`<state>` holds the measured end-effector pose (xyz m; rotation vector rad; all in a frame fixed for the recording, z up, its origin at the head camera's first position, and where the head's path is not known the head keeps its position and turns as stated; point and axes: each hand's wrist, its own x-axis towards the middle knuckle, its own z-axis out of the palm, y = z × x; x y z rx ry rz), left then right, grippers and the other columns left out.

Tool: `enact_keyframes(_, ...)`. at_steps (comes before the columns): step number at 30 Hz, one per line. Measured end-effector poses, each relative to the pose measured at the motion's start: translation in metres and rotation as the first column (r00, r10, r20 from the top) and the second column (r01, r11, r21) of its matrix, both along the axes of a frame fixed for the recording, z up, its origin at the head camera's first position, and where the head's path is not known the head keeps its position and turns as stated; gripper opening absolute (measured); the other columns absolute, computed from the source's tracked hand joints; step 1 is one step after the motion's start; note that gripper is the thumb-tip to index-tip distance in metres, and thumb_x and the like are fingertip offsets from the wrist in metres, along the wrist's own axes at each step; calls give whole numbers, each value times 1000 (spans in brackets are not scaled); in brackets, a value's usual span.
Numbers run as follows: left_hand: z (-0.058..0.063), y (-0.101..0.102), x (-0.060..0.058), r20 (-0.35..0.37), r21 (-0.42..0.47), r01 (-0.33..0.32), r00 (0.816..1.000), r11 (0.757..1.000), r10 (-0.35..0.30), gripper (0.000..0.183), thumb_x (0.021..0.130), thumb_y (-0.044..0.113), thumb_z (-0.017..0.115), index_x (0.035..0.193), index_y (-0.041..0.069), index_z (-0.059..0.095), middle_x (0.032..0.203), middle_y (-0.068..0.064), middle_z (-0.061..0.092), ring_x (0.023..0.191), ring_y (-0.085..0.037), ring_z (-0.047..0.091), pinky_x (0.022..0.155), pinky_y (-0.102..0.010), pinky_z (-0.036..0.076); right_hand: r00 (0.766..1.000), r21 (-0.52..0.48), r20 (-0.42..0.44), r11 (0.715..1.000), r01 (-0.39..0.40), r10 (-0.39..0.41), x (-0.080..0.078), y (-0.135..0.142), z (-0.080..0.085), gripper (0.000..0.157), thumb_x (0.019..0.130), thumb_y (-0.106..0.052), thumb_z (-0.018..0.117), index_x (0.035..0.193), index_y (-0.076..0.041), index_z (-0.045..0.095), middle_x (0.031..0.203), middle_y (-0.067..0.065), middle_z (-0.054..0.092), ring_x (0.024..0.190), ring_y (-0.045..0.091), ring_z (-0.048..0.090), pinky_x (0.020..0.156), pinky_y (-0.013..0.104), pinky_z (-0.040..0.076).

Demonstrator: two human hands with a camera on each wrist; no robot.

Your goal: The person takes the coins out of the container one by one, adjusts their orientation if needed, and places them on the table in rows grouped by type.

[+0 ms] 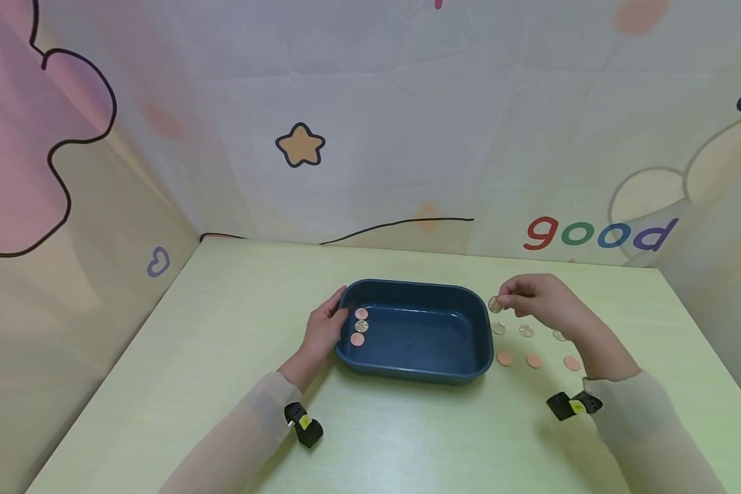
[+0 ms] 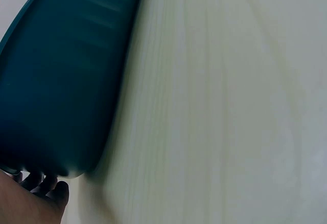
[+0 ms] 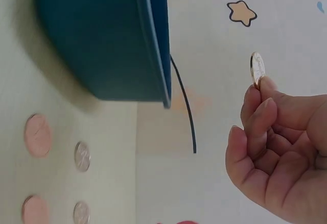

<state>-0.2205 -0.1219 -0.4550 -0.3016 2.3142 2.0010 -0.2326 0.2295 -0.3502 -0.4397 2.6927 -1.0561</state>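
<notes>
A dark blue plastic tub (image 1: 407, 374) stands on the table, with my left hand (image 1: 324, 326) gripping its left end, thumb at the rim. In the left wrist view, curled fingers (image 2: 59, 193) show against the tub's end wall. Inside the tub, near that end, lie a silvery coin (image 1: 361, 326) and two copper-coloured coins (image 1: 357, 339). Just off the tub's right end, my right hand (image 1: 540, 298) pinches a shiny coin (image 3: 258, 68) between thumb and forefinger. The right wrist view shows this coin held on edge, apart from the tub wall.
Right of the tub, silvery coins (image 1: 526, 331) form a row on the pale table (image 1: 407, 439), partly hidden by my right forearm. A row of copper-coloured coins (image 1: 534, 361) lies in front of them. A printed cloth backdrop (image 1: 377, 137) hangs behind the table.
</notes>
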Motion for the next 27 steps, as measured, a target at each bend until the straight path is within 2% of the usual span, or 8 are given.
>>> enact_keyframes(6,0,0,-1,-2,2,-4,1000,1000,4,51,101,13,43,152,16,40,159,-9,37,150,-30,32,115,-45,37,999,-3,11,999,33,-33,5,19,-7,22,98,-18,58,106,1,66,98,11,71,85,17,62,76,27,53)
enact_keyframes(15,-2,0,-1,-2,0,-6,1000,1000,6,52,100,12,43,152,16,40,159,-9,38,149,-30,33,114,-45,38,994,30,6,994,105,-105,8,44,-16,26,99,-21,57,108,3,63,103,18,70,84,12,60,72,17,53)
enact_keyframes(22,-1,1,-2,-2,-7,-13,1000,1000,13,51,100,12,44,151,16,41,159,-8,38,150,-30,31,117,-44,34,983,72,23,981,179,-182,8,67,-26,31,100,-24,56,110,4,63,102,17,70,88,17,62,71,17,53)
enact_keyframes(27,0,1,-1,10,6,-14,1000,1000,14,52,100,13,44,151,17,41,159,-8,38,150,-29,31,116,-44,35,976,98,16,972,215,-218,8,84,-33,29,100,-19,55,110,8,61,98,17,69,80,14,57,66,18,51)
